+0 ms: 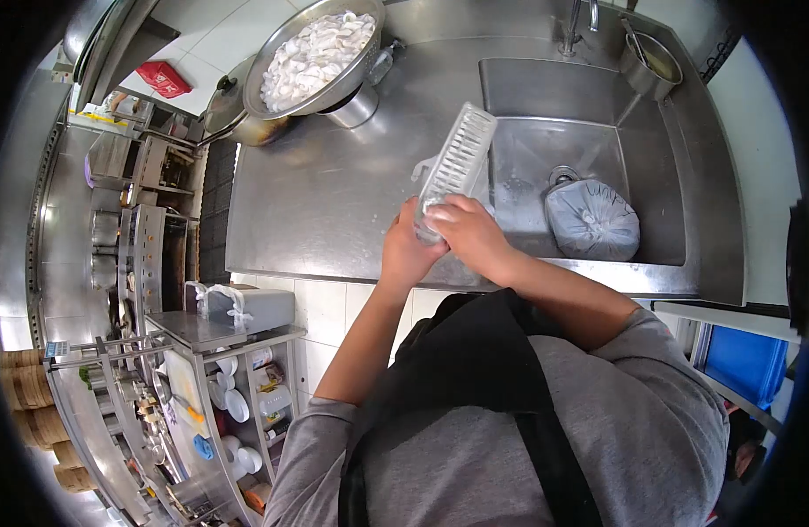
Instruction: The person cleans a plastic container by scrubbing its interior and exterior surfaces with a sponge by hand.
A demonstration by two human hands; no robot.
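Observation:
A long, clear plastic tray (460, 154) with a row of ridges is held over the counter, near the left rim of the sink, its far end pointing away from me. My left hand (408, 250) is closed around its near end from the left. From the right, my right hand (467, 230) grips the same end, thumb and fingers over the top. Whitish, thin plastic film (482, 186) shows beside and behind the tray. Whether anything lies inside the tray's near end cannot be made out, as my fingers cover it.
A steel sink (554, 132) holds a tied plastic bag (592, 220). On the counter (308, 202), a large colander (259, 83) of white sliced pieces rests on a metal pot (353, 109). A small pot (663, 83) stands behind the sink, near the faucet (571, 35). Lower left stands a shelf cart (180, 329).

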